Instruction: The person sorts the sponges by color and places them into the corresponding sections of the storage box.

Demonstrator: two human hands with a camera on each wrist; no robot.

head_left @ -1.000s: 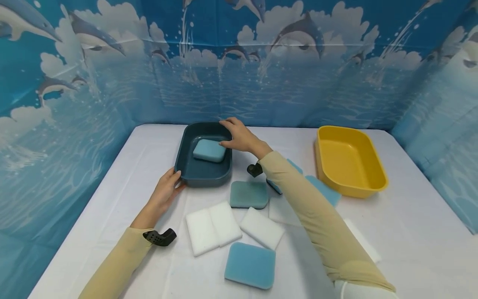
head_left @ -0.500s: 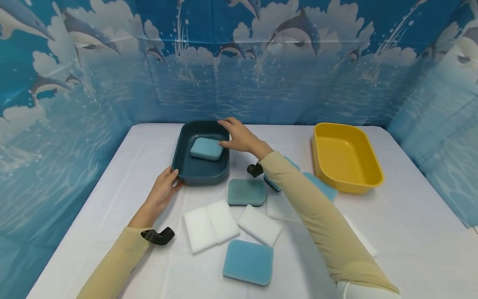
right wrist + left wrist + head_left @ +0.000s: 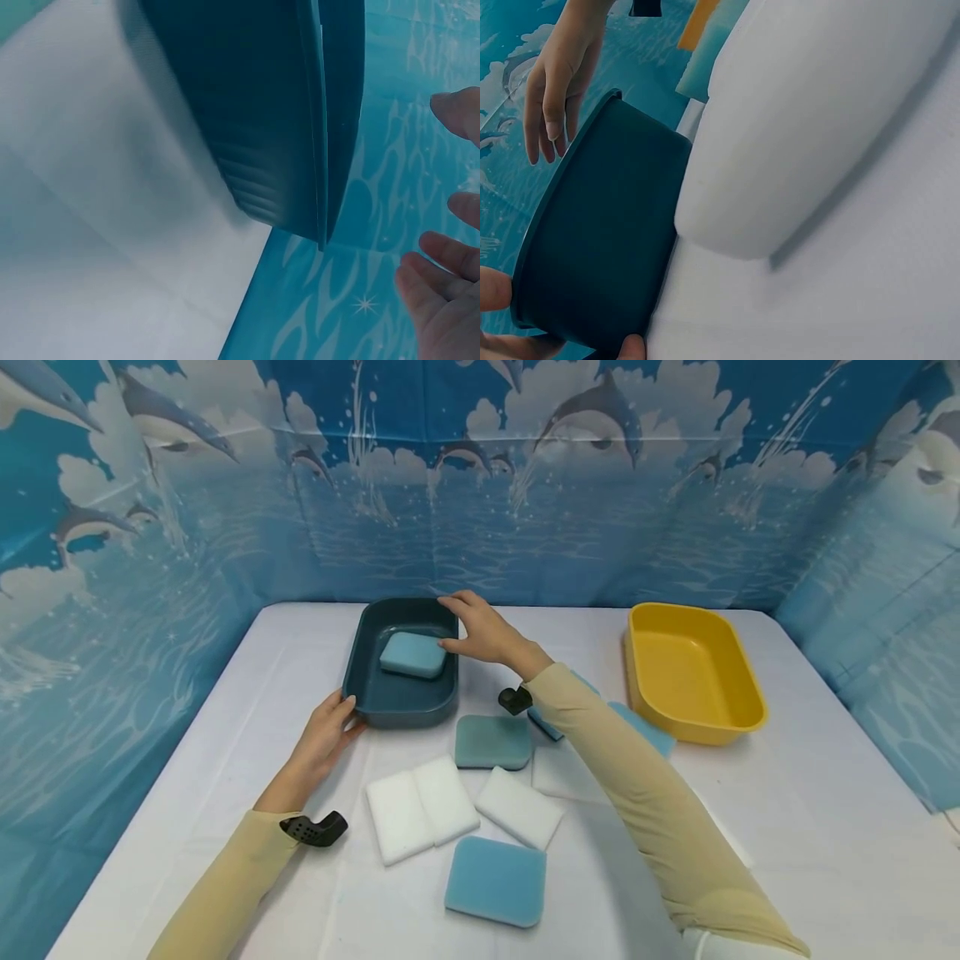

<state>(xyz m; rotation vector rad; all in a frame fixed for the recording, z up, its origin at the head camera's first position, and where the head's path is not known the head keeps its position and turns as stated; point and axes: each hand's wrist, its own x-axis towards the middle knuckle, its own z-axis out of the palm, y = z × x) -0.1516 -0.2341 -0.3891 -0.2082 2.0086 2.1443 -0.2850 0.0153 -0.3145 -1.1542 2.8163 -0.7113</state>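
A dark teal basin (image 3: 401, 702) stands at the back left of the white table, with a light blue sponge (image 3: 413, 655) lying inside. My left hand (image 3: 318, 739) holds the basin's near left corner, thumb at the rim and fingers lower down; the left wrist view also shows this basin (image 3: 604, 217) from the side. Over the right rim is my right hand (image 3: 487, 631), its fingers spread and holding nothing. In the right wrist view the right hand's fingers (image 3: 442, 285) stand apart from the basin wall (image 3: 255, 135).
A yellow basin (image 3: 693, 677) stands at the back right. Between me and the basins lie a green sponge (image 3: 492, 742), a blue sponge (image 3: 496, 881) and several white sponges (image 3: 519, 807). Another blue sponge (image 3: 643, 727) is partly behind my right sleeve (image 3: 637, 785). A dolphin-print curtain (image 3: 480, 527) encloses the table.
The head view shifts slightly, so everything sits a little higher and further left in it. Both hands keep their places at the teal basin.
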